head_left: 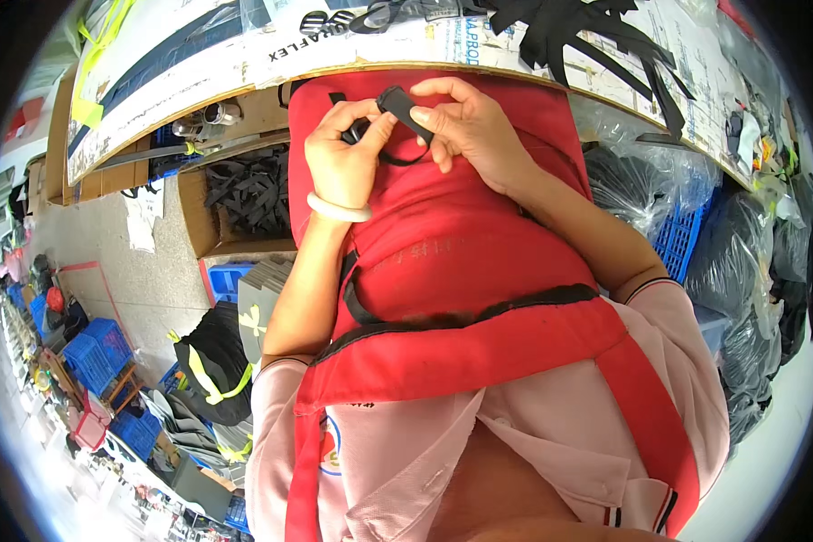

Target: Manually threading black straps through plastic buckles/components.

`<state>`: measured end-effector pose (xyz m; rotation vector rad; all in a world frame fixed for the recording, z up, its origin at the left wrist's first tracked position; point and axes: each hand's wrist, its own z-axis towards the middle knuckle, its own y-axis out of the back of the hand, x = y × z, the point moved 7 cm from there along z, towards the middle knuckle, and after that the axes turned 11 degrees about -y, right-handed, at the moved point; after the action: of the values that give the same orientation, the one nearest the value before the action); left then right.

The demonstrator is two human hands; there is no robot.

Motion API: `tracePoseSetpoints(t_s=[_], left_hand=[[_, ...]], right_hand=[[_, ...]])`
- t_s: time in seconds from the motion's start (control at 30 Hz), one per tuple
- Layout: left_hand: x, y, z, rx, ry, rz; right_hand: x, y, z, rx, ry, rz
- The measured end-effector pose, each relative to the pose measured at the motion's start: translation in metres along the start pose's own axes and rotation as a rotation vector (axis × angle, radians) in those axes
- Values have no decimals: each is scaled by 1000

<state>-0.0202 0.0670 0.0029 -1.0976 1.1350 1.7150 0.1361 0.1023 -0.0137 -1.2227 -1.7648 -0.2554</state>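
My left hand is closed, thumb against forefinger, on a short black webbing strap held above my lap. A dark, shiny piece, perhaps a plastic buckle, shows between its fingers. From the other side, my right hand pinches the same strap with its thumb, other fingers curled loosely. One thin strap end hangs below the hands against the red apron. What lies inside the left palm is hidden. A white bangle circles the left wrist.
Past my hands, the worktable edge crosses the view, carrying a pile of black straps and some buckles. A cardboard box of black strap pieces stands left. Right are a blue crate and plastic bags.
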Motion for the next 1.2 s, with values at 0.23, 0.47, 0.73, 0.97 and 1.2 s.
tracePoseSetpoints(t_s=[0.23,0.47,0.73,0.97,1.2], left_hand=[[-27,-8,-10,58,-408,142],[37,-29,-28,48,628,-925],[13,-23,-20,49,544,-932],[32,-29,-31,69,582,-968],[28,-26,-26,76,533,-736]], right_hand=[[4,0,5,2,52,23],[21,-4,-5,-207,454,-389],[64,-14,-33,-263,740,-500],[36,-14,-19,-197,692,-511],[34,-18,-16,-142,669,-568]])
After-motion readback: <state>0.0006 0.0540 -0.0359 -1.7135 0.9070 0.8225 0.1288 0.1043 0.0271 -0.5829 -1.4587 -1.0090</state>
